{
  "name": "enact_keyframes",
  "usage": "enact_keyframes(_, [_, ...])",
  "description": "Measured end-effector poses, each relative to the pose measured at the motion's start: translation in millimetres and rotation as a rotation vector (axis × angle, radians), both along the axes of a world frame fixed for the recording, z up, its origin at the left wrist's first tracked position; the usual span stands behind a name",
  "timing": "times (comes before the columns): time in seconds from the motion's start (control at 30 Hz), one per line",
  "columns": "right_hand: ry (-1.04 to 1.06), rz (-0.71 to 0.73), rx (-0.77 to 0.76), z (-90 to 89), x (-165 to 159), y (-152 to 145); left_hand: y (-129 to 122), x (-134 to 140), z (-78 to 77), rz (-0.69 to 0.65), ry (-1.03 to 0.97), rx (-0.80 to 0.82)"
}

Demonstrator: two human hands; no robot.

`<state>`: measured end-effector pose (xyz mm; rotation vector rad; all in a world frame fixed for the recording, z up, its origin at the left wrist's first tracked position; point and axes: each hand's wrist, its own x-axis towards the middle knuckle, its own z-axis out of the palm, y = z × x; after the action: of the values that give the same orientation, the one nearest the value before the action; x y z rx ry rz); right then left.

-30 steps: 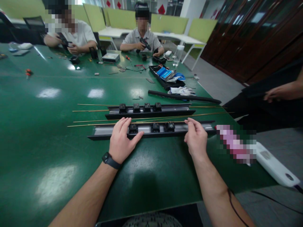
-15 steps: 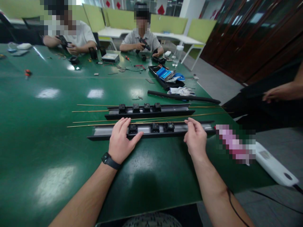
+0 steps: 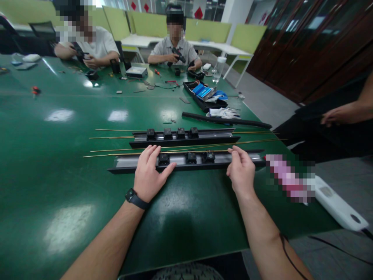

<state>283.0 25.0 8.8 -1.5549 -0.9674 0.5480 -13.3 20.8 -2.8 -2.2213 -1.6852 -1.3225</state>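
A black channel-shaped rail with a pale inside lies across the green table in front of me, carrying three black blocks. My left hand rests across its left part, fingers stretched out and thumb spread beside the leftmost block. Near the rail's right end, my right hand pinches the end of a thin brass-coloured rod that runs left above the blocks. Other thin rods lie just behind. Farther back is a second rail with several black blocks.
Beyond the rails lie a black bar, white gloves and a black tray holding blue items. A white power strip sits at the right table edge. Two people work across the table; another person's hand is at right.
Both my hands keep their places, and the rails and rods stay still. The person's hand at the far right has shifted slightly left.
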Motion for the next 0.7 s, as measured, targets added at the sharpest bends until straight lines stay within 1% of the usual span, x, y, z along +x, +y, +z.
enact_keyframes(0.33, [-0.009, -0.021, 0.007, -4.3, 0.7, 2.0, 0.2, -0.3, 0.6, 0.004, -0.01, 0.021])
enact_keyframes(0.5, [-0.007, -0.021, 0.004, -3.7, 0.2, 1.6, -0.4, -0.4, 0.9, 0.018, -0.012, 0.001])
enact_keyframes(0.7, [-0.007, -0.027, -0.001, -3.3, 0.8, 1.3, 0.2, -1.4, -0.2, 0.021, -0.005, 0.016])
